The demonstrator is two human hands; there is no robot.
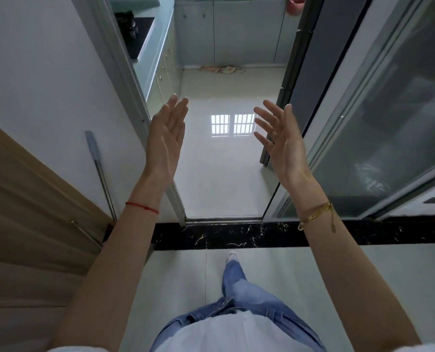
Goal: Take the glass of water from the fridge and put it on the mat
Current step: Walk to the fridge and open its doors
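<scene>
My left hand point(166, 134) and my right hand point(278, 138) are raised in front of me, palms facing each other, fingers spread, holding nothing. They hang over a kitchen doorway. A dark grey fridge point(313, 62) stands just inside the doorway on the right, its door closed. No glass of water and no mat are in sight.
A black marble threshold point(236, 237) crosses the floor before the doorway. A sliding glass door point(379, 128) stands to the right, a white wall and wooden door point(21, 224) to the left. A counter with a black hob point(140, 34) runs along the kitchen's left; a cloth point(221, 69) lies by the far cabinets.
</scene>
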